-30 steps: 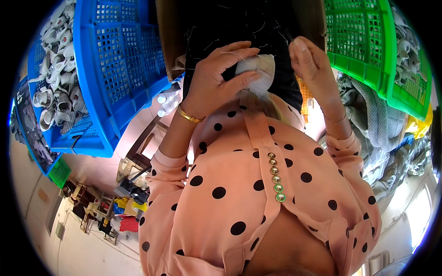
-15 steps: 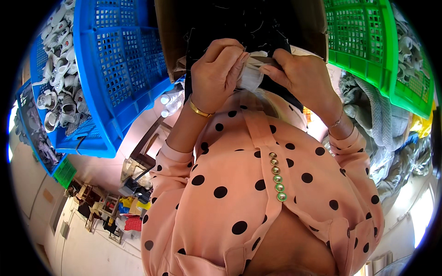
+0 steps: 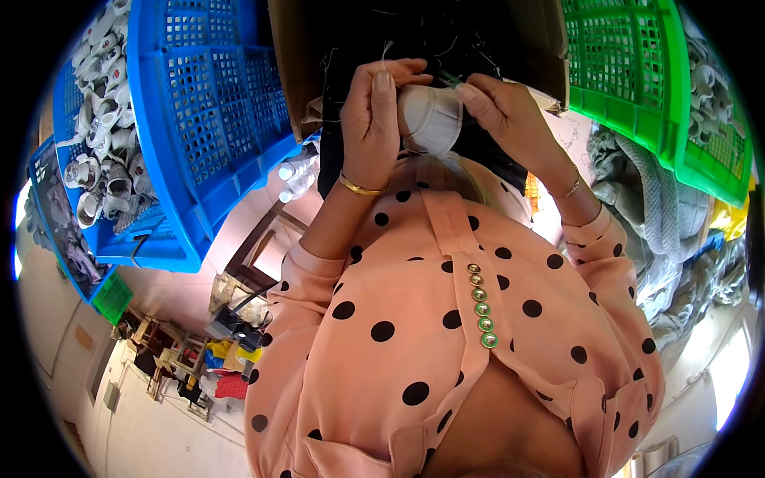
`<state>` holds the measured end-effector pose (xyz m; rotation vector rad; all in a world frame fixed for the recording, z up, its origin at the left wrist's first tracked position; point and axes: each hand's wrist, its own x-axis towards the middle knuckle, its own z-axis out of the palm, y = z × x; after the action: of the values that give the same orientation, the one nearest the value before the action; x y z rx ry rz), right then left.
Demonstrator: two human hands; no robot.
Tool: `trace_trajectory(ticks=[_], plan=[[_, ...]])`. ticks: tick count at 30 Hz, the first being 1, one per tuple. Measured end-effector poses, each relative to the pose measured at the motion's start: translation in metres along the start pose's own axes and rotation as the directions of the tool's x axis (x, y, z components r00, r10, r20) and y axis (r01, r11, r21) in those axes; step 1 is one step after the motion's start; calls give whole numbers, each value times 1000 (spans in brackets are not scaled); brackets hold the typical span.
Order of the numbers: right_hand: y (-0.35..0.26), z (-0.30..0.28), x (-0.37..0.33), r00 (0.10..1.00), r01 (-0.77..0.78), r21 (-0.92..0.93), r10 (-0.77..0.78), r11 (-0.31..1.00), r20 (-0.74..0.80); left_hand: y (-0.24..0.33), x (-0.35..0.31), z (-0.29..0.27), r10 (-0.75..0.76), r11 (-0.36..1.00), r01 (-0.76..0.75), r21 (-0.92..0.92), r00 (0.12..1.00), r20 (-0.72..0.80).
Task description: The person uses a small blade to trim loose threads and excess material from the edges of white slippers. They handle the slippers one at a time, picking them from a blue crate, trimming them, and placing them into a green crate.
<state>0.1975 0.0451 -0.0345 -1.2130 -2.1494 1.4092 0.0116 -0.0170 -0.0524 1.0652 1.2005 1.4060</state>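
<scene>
Left: at least two blue crates (image 3: 207, 111), nearer one heaped with white-grey shoe pieces (image 3: 107, 119), too many to count. Pinkish floor (image 3: 171, 299), pale wall (image 3: 135, 422) beyond. Centre: two hands, one white cupped piece (image 3: 437, 119) between them. Left hand (image 3: 373, 119) grips its left side, blocking part of it. Dark surface (image 3: 446, 40) behind, loose threads all over, cardboard (image 3: 300, 72) walls either side. Right hand (image 3: 514, 119) closed on one thin dark item (image 3: 449, 80), mostly hidden; can't tell if it pinches the white piece too. Right: green crate (image 3: 625, 88), grey fabric (image 3: 657, 203) bundled below.
</scene>
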Motion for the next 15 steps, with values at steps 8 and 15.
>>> trace_trajectory(ticks=[8,15], plan=[[2,-4,-2,970,31,-63,-45,998,-241,-10,-11,-27,-403,914,365,174,866,297],[-24,-31,8,977,109,-194,-70,975,200,-9,35,-36,-338,928,339,157,582,740]])
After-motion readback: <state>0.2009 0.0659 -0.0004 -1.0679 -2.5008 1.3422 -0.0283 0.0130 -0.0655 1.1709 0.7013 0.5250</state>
